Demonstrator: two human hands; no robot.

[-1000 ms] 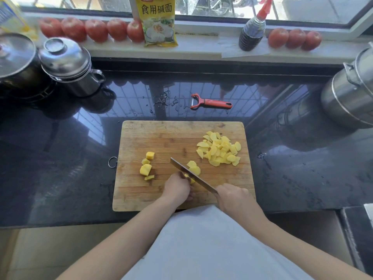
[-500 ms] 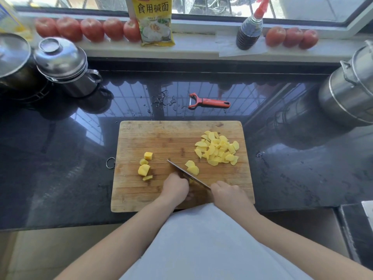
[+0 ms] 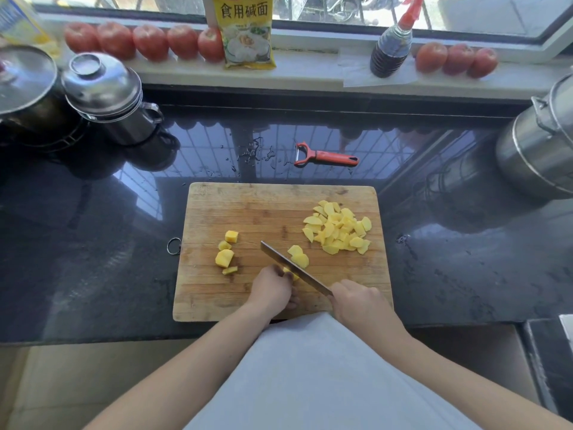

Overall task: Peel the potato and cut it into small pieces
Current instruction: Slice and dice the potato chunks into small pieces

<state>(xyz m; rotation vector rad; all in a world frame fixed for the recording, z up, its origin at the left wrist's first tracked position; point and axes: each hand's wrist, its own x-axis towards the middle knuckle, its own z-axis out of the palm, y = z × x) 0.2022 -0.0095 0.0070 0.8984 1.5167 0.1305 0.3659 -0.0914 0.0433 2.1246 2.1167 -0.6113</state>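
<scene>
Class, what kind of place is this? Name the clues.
Most likely a home kitchen: a wooden cutting board on a dark counter, steel pots beside it, tomatoes along the windowsill.

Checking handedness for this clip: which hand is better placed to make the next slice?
Right. The right hand grips the knife, its blade against the potato piece that the left hand pins to the cutting board.

Counter (image 3: 93, 243): glossy black, speckled; cutting board (image 3: 248, 212): light brown wood, striped grain; potato pieces (image 3: 338, 228): pale yellow; peeler (image 3: 325, 156): red-orange handle (dark tip); tomatoes (image 3: 148, 41): red; packet (image 3: 248, 32): yellow, black characters; pots (image 3: 105, 94): silver steel; bottle (image 3: 390, 48): dark contents, red cap.
</scene>
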